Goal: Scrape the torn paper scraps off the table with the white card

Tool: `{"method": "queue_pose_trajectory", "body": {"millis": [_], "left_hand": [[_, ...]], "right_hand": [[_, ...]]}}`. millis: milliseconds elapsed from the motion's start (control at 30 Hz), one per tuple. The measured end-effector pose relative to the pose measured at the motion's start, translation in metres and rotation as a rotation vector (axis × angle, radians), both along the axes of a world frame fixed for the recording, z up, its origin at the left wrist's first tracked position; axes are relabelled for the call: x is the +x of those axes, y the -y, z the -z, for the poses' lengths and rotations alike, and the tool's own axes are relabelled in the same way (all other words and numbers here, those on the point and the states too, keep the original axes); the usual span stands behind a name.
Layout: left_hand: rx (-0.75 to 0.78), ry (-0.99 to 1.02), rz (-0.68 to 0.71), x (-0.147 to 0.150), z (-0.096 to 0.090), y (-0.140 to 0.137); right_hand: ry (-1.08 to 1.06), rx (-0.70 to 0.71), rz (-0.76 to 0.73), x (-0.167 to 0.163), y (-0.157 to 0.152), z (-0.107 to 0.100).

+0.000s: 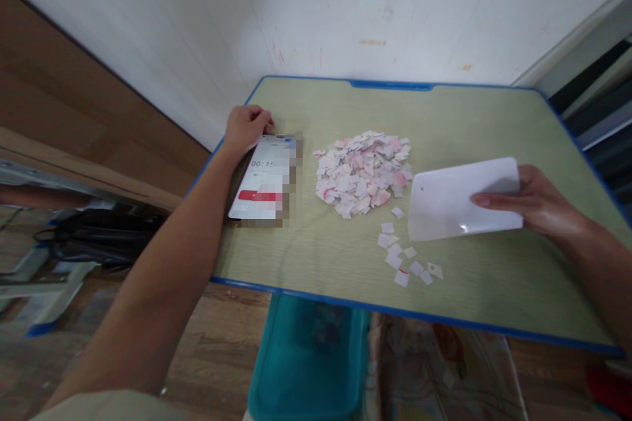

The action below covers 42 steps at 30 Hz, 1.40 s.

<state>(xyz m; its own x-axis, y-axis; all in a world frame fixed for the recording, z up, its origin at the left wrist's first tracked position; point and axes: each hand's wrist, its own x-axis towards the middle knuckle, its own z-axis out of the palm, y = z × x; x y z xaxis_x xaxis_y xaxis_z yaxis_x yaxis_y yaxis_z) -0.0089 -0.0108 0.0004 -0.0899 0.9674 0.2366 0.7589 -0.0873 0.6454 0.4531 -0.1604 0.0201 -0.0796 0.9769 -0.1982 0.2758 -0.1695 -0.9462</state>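
Note:
My right hand (543, 202) grips a white plastic scraper (461, 200), a flat sheet with rounded corners and a small hole, with the thumb lying over its top face. The scraper's left edge is close to a heap of small paper scraps (363, 172), white with some pink. In front of the heap lie several loose paper scraps (395, 251). My left hand (248, 126) rests at the upper left corner of a phone (259, 177), its fingers curled in. On the phone's lit screen are timer digits and a red button; its right side is blurred out.
The table (494, 118) has a blue rim and stands against a white wall (375, 6). Below its front edge are a teal bin (303, 362) and a patterned bag or cloth (444, 375). Another person's arm (44, 196) shows at the far left, near a black bag (111, 237).

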Motion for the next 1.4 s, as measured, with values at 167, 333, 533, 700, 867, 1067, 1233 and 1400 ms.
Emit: {"method": "queue_pose_trajectory", "body": {"millis": [167,333,533,700,867,1067,1233,1400], "left_hand": [[-0.006,0.002,-0.003,0.000,0.001,-0.001],[-0.004,-0.025,-0.009,0.001,0.000,0.000],[-0.016,-0.054,-0.007,0.001,0.000,0.002],[-0.012,-0.025,-0.011,0.001,0.000,0.001],[-0.019,-0.016,-0.005,0.000,0.001,0.000],[-0.017,-0.035,-0.006,-0.001,-0.001,0.001],[-0.018,-0.047,-0.002,-0.002,0.000,0.000],[-0.032,-0.035,-0.014,0.001,-0.001,0.002]], "right_hand": [[-0.005,0.065,0.094,0.001,0.001,-0.001],[-0.109,0.045,0.183,-0.005,0.002,-0.001],[-0.110,0.019,0.087,-0.009,0.005,0.000],[-0.048,-0.060,-0.032,-0.005,0.004,-0.001],[-0.070,-0.003,0.015,-0.004,0.005,-0.001],[-0.023,-0.008,-0.048,-0.010,0.005,-0.004],[-0.013,-0.029,0.025,-0.008,0.002,-0.004],[-0.035,0.017,0.116,-0.002,0.001,-0.001]]}}
